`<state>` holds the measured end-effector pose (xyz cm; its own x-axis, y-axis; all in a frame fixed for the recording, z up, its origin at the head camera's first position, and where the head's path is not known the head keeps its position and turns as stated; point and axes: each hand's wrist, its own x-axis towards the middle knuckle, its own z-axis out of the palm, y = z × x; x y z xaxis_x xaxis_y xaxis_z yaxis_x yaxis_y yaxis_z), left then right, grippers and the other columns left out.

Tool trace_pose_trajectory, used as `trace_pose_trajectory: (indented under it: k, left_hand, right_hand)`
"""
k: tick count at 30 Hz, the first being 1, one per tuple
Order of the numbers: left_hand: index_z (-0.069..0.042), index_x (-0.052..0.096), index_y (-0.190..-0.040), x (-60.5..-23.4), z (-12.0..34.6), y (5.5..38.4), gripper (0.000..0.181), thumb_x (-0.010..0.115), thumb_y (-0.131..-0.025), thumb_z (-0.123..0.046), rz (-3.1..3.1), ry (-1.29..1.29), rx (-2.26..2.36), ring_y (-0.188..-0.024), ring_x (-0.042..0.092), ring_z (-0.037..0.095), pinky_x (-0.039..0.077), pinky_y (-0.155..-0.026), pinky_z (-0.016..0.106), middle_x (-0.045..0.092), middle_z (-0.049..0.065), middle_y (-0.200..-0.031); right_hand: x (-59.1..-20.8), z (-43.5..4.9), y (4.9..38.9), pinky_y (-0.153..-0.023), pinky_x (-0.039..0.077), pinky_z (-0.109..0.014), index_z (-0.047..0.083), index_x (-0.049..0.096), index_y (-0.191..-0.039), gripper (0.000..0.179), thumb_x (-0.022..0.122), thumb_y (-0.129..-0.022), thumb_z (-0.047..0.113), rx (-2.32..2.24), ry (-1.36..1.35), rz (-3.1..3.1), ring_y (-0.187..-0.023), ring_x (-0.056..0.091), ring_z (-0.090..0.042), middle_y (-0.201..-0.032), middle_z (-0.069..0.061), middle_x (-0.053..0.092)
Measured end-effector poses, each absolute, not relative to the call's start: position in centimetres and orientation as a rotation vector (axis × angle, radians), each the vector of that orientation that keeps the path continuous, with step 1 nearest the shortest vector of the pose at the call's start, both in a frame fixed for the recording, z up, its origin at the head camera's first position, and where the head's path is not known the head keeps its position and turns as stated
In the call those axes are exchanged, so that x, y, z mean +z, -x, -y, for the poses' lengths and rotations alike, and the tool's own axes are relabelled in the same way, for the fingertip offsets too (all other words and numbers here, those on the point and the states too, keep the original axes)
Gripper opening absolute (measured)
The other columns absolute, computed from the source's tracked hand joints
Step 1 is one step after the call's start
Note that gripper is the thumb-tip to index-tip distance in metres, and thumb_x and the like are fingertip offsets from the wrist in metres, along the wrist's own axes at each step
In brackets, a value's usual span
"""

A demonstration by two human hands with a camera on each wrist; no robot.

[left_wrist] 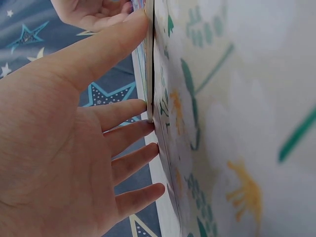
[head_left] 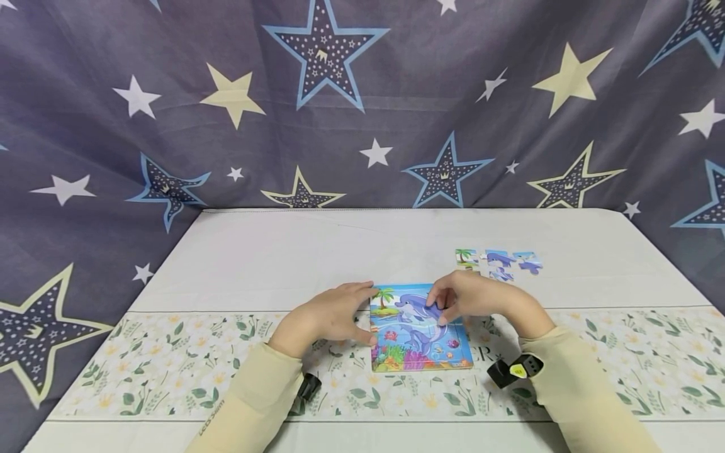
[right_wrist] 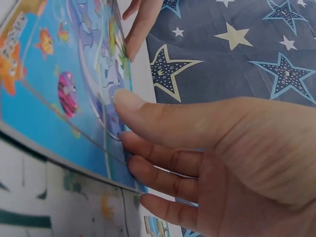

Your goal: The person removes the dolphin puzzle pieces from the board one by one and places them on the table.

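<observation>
Hands at a dolphin puzzle (head_left: 421, 330)

Left hand (head_left: 334, 311): relaxed, fingers straight and spread; thumb and a fingertip touch the puzzle's left edge without curling round it.

Right hand (head_left: 467, 296): fingers bent, thumb on the picture's upper right part; whether it pinches a piece, cannot tell.

Puzzle: one, flat, lower middle of the head frame, on the floral band (head_left: 198, 352). Dolphins, palm, crab, coral. Judged light, stiff and thin; the shiny face is probably slippery, the interlocking tabs likely the fragile part. Best hold: opposite outer edges for the board, fingertips on the rim for a single piece.

Loose pieces (head_left: 498, 259): a small group, right of centre beyond the right hand, on the white tabletop (head_left: 328, 251).

Sleeves (head_left: 589, 396): beige, lower corners.

Curtain (head_left: 187, 38): dark, star-printed, filling the upper frame.
</observation>
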<state>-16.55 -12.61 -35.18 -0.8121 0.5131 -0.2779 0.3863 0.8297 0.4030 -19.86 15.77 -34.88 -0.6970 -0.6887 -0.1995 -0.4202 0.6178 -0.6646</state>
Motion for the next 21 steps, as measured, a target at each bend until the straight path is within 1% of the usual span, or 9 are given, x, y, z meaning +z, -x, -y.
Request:
trace_pose_trajectory:
  k: [6, 11, 21]
  left_hand:
    - [-0.015, 0.033, -0.156, -35.17, 12.65, 16.59, 0.091, 0.079, -0.083, -0.044, -2.633, -0.676, 0.464, -0.148, 0.022, 0.026, 0.023, -0.118, 0.050, 0.024, 0.002, -0.163]
    - [-0.016, 0.033, -0.156, -35.18, 12.68, 16.62, 0.091, 0.079, -0.083, -0.043, -2.631, -0.674, 0.472, -0.148, 0.022, 0.026, 0.023, -0.118, 0.050, 0.024, 0.002, -0.163]
    - [-0.015, 0.033, -0.156, -35.37, 12.70, 16.61, 0.091, 0.080, -0.083, -0.044, -2.634, -0.678, 0.475, -0.148, 0.022, 0.026, 0.024, -0.118, 0.049, 0.024, 0.002, -0.162]
  right_hand:
    - [-34.77, -15.27, 19.68, -0.072, 0.048, -0.031, 0.008, 0.070, -0.104, 0.026, 0.082, -0.080, 0.007, -0.767, 0.830, -2.411, -0.080, 0.051, -0.016, -0.089, -0.002, 0.059]
    - [-34.64, -15.12, 19.53, -0.073, 0.046, -0.032, 0.010, 0.069, -0.103, 0.027, 0.083, -0.080, 0.007, -0.730, 0.791, -2.424, -0.082, 0.050, -0.018, -0.090, -0.001, 0.058]
    - [-34.86, -15.20, 19.48, -0.070, 0.046, -0.031, 0.009, 0.068, -0.101, 0.026, 0.082, -0.080, 0.005, -0.725, 0.830, -2.426, -0.080, 0.048, -0.017, -0.088, -0.002, 0.056]
